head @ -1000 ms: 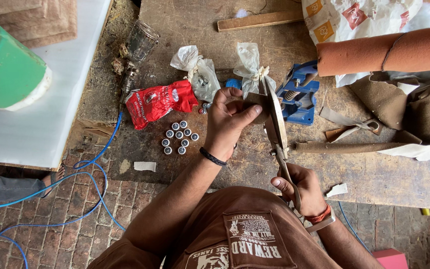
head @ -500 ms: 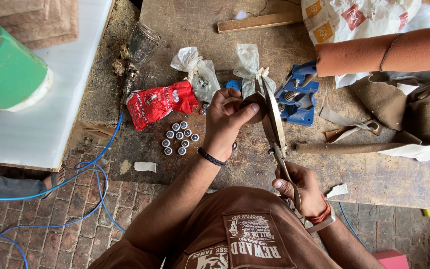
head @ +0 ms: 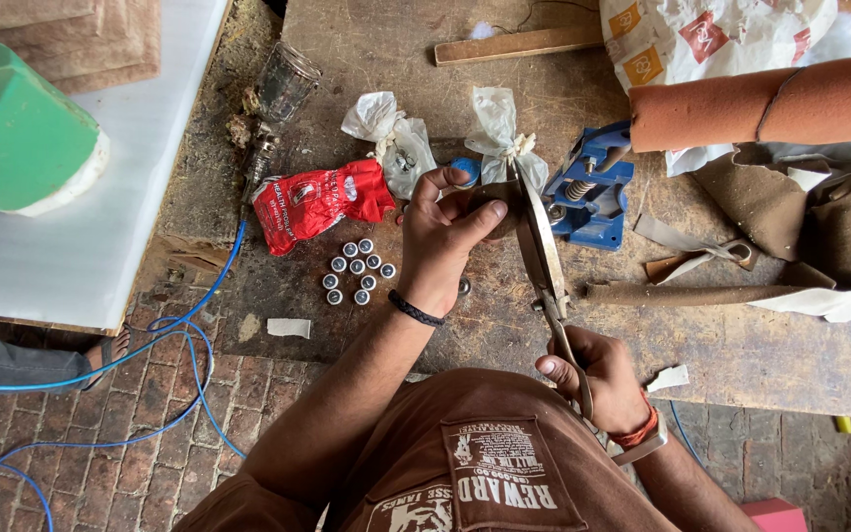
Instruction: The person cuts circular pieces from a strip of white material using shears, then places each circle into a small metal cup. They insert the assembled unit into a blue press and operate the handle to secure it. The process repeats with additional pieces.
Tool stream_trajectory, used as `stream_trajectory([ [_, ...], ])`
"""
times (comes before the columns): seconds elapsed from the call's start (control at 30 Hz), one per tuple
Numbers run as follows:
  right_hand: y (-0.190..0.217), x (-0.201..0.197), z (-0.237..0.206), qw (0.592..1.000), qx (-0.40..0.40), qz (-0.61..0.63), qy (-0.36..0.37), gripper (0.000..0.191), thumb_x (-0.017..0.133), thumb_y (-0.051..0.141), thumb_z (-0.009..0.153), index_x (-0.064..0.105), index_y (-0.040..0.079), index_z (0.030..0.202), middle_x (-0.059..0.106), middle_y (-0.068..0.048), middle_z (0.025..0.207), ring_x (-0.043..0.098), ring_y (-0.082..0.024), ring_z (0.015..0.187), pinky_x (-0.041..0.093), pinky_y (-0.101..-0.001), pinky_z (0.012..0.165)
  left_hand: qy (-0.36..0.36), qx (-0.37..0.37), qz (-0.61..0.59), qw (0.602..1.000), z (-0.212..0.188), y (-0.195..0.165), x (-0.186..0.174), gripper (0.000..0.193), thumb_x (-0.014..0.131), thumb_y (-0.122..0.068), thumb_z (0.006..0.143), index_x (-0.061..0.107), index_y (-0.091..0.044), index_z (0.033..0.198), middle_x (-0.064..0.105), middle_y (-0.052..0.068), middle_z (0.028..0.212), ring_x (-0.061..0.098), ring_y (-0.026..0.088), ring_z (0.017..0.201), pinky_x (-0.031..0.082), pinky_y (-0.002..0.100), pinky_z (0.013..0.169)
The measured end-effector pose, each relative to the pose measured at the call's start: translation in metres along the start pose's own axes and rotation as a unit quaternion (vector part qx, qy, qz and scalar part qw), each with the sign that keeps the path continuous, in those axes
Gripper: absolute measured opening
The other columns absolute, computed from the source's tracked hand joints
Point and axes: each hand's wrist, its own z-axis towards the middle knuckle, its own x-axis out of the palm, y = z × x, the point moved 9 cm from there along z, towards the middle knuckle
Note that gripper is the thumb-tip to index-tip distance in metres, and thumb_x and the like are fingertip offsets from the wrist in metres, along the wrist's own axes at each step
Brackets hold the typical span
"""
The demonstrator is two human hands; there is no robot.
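While the left hand [head: 450, 232] pinches a small brown leather scrap [head: 497, 202], the right hand [head: 598, 379] is clamped on long metal shears [head: 546, 261], blades at the scrap's edge. Step: cutting. Next: steady closure, fingers clear. Left of the hand: silver caps [head: 357, 271] on the counter [head: 741, 345].

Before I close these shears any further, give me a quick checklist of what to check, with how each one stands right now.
1. Small brown piece held firmly in the left hand: ok.
2. Piece seated between the blades of the shears: cannot tell, the hand hides the contact.
3. Left thumb clear of the blades: not ok, it lies right beside them.
4. Right hand gripping the shear handles: ok.
5. Blue vise and knotted plastic bag out of the blade path: ok, both lie beyond the tips.
6. Small metal caps away from the cut: ok.
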Motion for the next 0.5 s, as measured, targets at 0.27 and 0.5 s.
stream_trajectory([
  [0.27,0.006,0.005,0.004,0.995,0.004,0.101,0.017,0.042,0.078,0.046,0.083,0.066,0.006,0.085,0.062,-0.001,0.064,0.056,-0.009,0.052,0.045,-0.0272,0.044,0.021,-0.002,0.013,1.000,-0.005,0.006,0.008,0.050,0.084,-0.006,0.086,0.051,-0.003,0.124,0.073,0.014,0.101,0.073,0.019,0.094,0.065,0.035,0.086],
  [0.5,-0.006,-0.003,-0.003,0.999,0.034,0.031,0.001,0.037,0.077,0.042,0.082,0.069,0.006,0.076,0.063,0.000,0.054,0.058,-0.009,0.042,0.045,-0.0276,0.038,0.040,-0.036,-0.005,0.999,-0.002,0.008,0.005,0.051,0.082,-0.008,0.084,0.050,-0.006,0.123,0.074,0.016,0.099,0.075,0.022,0.085,0.066,0.035,0.073],
])
